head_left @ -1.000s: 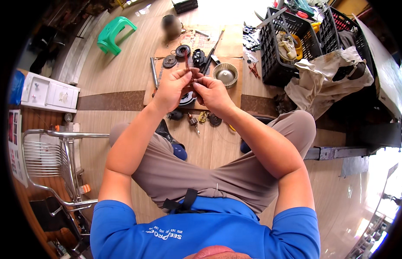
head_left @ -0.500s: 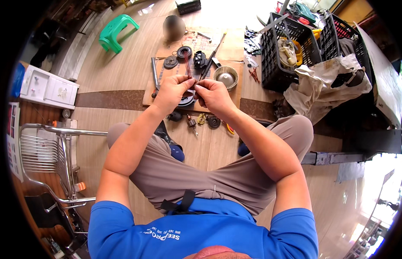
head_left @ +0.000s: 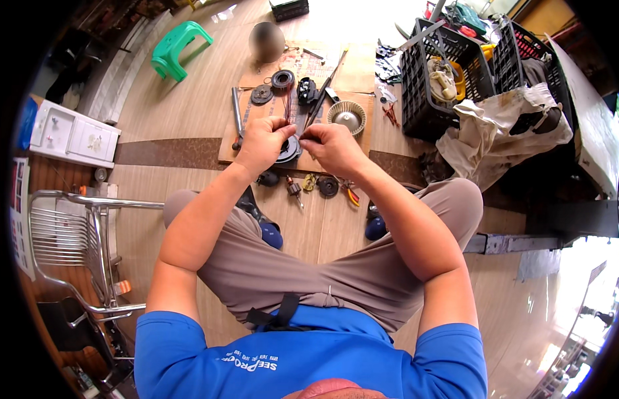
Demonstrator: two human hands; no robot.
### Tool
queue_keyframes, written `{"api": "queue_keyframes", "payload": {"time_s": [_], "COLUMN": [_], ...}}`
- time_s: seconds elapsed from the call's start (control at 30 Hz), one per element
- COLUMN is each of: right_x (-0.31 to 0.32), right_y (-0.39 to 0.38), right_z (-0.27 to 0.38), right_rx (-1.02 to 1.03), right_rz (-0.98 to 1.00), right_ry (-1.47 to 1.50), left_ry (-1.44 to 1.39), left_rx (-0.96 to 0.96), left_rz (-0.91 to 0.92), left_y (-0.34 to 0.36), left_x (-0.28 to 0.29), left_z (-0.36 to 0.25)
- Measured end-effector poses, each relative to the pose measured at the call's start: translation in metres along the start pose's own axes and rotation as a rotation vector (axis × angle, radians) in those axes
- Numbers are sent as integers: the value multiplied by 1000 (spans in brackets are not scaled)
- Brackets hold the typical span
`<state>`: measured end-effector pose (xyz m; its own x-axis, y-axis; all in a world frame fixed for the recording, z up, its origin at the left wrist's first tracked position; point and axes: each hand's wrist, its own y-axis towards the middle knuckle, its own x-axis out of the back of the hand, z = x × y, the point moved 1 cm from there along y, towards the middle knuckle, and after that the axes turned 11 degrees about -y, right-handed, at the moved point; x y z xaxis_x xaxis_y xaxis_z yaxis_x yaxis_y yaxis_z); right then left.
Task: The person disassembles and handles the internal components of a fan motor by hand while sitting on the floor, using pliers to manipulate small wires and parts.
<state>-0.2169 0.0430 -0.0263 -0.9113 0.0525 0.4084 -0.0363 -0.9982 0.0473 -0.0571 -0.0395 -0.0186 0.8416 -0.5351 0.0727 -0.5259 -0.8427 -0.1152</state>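
My left hand (head_left: 261,141) is closed in a pinch on thin red wires (head_left: 287,106). They run up to a dark ring-shaped coil part (head_left: 282,80) on the cardboard. My right hand (head_left: 334,145) is a little to the right, its thumb and fingers pressed together; what they hold, if anything, is too small to make out. Below and between the hands sits a round grey motor housing (head_left: 287,151), partly covered by my left hand. Beyond my right hand lie a long dark rod-like tool (head_left: 321,96) and a pale finned fan wheel (head_left: 347,118).
Cardboard (head_left: 359,63) lies under the parts. Nearer me are an armature (head_left: 295,189), a round black part (head_left: 329,187) and red-yellow pliers (head_left: 351,194). A dark disc (head_left: 261,94) and a black block (head_left: 307,91) sit farther off. Black crates (head_left: 422,100) stand right, a green stool (head_left: 180,50) far left.
My hands have drawn slightly apart, opening a small gap between the fingertips. More of the housing and of the pliers near my right forearm now shows.
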Motion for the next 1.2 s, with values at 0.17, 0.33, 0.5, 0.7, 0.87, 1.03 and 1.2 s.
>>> {"api": "queue_keyframes", "payload": {"time_s": [0.17, 0.33, 0.5, 0.7, 0.87, 1.03, 1.2], "right_x": [13, 25, 36, 35, 35, 31, 35], "right_y": [0, 6, 6, -4, -5, -4, -1], "right_z": [2, -8, -10, -2, -2, -5, -3], "right_rx": [228, 358, 359, 287, 390, 358, 237], "right_rz": [3, 18, 47, 44, 189, 175, 185], "right_ry": [-563, -725, -703, -631, -794, -820, -840], "left_ry": [214, 435, 530, 649, 697, 684, 932], "left_rx": [26, 61, 108, 119, 80, 82, -404], "left_rz": [45, 127, 246, 496, 611, 579, 368], "left_y": [-6, -11, -19, -26, -23, -28, -32], "left_x": [4, 5, 6, 5, 6, -1, -9], "left_z": [6, 0, -5, -8, -5, 7, 15]}}
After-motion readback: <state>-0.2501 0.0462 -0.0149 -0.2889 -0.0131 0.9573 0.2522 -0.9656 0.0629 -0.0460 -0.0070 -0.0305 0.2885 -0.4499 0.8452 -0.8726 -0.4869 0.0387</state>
